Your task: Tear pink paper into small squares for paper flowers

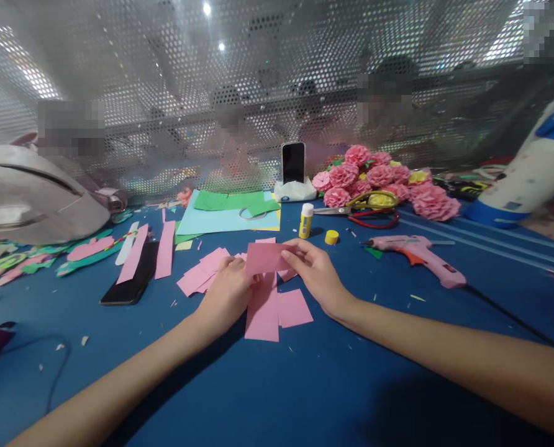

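Both my hands hold one pink paper rectangle (266, 258) just above the blue table (305, 385). My left hand (228, 292) pinches its left edge with closed fingers. My right hand (315, 273) grips its right edge between thumb and fingers. Under the hands lie several more pink paper pieces (277, 310), and others (201, 273) spread out to the left.
An open glue stick (306, 220) and its yellow cap (331, 237) stand behind the hands. A pink glue gun (419, 256) lies right, scissors (351, 210) and pink paper flowers (379, 180) behind it. A black phone (130, 282), pink strips (165, 248) and coloured sheets (230, 214) lie left.
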`<move>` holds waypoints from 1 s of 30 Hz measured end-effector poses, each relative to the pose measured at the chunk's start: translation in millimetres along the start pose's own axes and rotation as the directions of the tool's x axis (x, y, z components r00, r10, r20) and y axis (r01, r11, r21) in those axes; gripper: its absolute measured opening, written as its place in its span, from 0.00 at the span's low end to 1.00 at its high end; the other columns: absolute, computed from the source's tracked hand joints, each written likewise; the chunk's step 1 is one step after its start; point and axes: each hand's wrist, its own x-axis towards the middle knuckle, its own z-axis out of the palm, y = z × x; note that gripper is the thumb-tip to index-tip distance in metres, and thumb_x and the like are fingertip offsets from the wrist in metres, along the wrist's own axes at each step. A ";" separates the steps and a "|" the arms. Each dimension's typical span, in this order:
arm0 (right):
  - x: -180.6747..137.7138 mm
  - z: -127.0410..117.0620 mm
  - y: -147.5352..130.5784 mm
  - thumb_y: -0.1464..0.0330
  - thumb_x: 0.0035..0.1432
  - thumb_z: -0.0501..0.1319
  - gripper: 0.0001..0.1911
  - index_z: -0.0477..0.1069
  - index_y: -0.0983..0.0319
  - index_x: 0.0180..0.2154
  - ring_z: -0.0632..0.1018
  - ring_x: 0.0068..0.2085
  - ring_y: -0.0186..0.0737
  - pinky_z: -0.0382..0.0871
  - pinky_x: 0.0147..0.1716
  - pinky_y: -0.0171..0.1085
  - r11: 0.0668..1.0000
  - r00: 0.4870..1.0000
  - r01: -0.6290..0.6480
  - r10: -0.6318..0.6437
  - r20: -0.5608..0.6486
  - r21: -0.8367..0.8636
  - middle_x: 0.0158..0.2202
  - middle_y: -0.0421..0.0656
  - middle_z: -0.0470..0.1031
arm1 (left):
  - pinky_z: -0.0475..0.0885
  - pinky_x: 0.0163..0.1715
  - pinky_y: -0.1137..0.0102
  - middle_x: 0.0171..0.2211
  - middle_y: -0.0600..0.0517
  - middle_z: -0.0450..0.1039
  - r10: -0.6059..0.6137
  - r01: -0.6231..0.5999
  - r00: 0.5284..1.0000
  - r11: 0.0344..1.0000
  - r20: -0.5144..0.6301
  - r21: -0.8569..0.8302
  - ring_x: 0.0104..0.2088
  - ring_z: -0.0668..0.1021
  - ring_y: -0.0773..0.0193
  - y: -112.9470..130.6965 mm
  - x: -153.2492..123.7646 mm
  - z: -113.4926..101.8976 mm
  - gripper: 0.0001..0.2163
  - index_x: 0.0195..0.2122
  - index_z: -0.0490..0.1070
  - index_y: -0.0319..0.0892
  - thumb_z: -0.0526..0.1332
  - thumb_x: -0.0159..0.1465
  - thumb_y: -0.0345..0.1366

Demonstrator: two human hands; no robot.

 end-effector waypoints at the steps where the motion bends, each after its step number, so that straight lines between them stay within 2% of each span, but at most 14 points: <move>1: 0.0 0.0 -0.1 0.62 0.58 0.61 0.08 0.70 0.60 0.36 0.73 0.34 0.37 0.75 0.27 0.35 1.000 1.000 -0.001 0.001 0.002 0.001 0.33 0.41 0.70 | 0.65 0.38 0.61 0.29 0.49 0.74 0.005 -0.005 1.000 1.000 0.003 0.002 0.32 0.73 0.60 0.6 0.1 0.2 0.12 0.30 0.67 0.41 0.50 0.56 0.18; 8: -0.2 0.1 -1.4 0.61 0.58 0.60 0.08 0.71 0.59 0.37 0.74 0.34 0.38 0.74 0.27 0.35 1.000 1.000 -0.004 0.004 0.008 0.013 0.33 0.41 0.72 | 0.66 0.36 0.63 0.29 0.51 0.73 0.032 -0.031 0.999 0.998 0.012 -0.053 0.33 0.73 0.60 -0.9 1.6 2.7 0.12 0.33 0.67 0.41 0.49 0.58 0.19; 11: -0.3 0.8 -2.5 0.61 0.57 0.61 0.09 0.70 0.59 0.36 0.73 0.33 0.37 0.74 0.26 0.35 1.000 1.000 -0.012 0.012 -0.003 0.017 0.33 0.41 0.71 | 0.68 0.31 0.68 0.31 0.52 0.73 0.003 0.001 1.000 0.974 0.017 -0.227 0.31 0.73 0.64 4.0 3.0 -3.0 0.11 0.35 0.67 0.42 0.50 0.60 0.21; 14: -0.5 1.1 -3.3 0.61 0.57 0.61 0.09 0.70 0.59 0.35 0.73 0.32 0.37 0.74 0.27 0.35 0.999 1.000 -0.021 0.021 -0.002 0.026 0.33 0.41 0.71 | 0.70 0.28 0.70 0.33 0.51 0.74 -0.061 0.069 0.998 0.896 0.031 -0.438 0.30 0.74 0.65 8.5 3.7 -8.5 0.07 0.36 0.68 0.41 0.53 0.63 0.26; 16: -0.4 1.0 -3.1 0.61 0.58 0.61 0.09 0.70 0.59 0.36 0.73 0.32 0.37 0.74 0.27 0.35 1.000 1.000 -0.022 0.022 0.001 0.022 0.33 0.41 0.72 | 0.70 0.29 0.70 0.32 0.51 0.74 -0.068 0.082 0.997 0.877 0.047 -0.473 0.30 0.75 0.65 8.3 4.1 -10.6 0.06 0.35 0.69 0.41 0.54 0.63 0.27; 24: 1.3 -1.7 2.2 0.61 0.59 0.60 0.09 0.70 0.60 0.36 0.73 0.34 0.38 0.73 0.33 0.38 0.999 1.000 0.005 -0.005 0.001 -0.038 0.34 0.42 0.72 | 0.70 0.27 0.70 0.25 0.54 0.72 -0.042 0.054 0.998 0.932 0.040 -0.358 0.25 0.74 0.66 -3.7 2.7 -14.3 0.07 0.33 0.69 0.41 0.54 0.59 0.24; 27: 1.3 -0.9 1.2 0.61 0.58 0.60 0.08 0.70 0.60 0.35 0.73 0.34 0.38 0.73 0.31 0.37 1.000 1.000 0.000 0.000 -0.001 -0.027 0.33 0.42 0.72 | 0.70 0.32 0.69 0.28 0.54 0.74 0.029 -0.011 0.998 0.957 0.057 -0.291 0.28 0.75 0.66 -0.9 1.6 -11.7 0.09 0.35 0.69 0.42 0.54 0.58 0.23; 30: 1.1 0.4 -1.4 0.61 0.57 0.61 0.08 0.70 0.59 0.35 0.73 0.32 0.37 0.73 0.27 0.35 1.000 1.000 -0.010 0.010 -0.004 -0.024 0.32 0.41 0.71 | 0.69 0.38 0.66 0.31 0.55 0.76 0.056 -0.051 0.998 0.986 0.024 -0.161 0.31 0.76 0.65 4.4 2.2 -7.1 0.13 0.36 0.69 0.44 0.55 0.55 0.21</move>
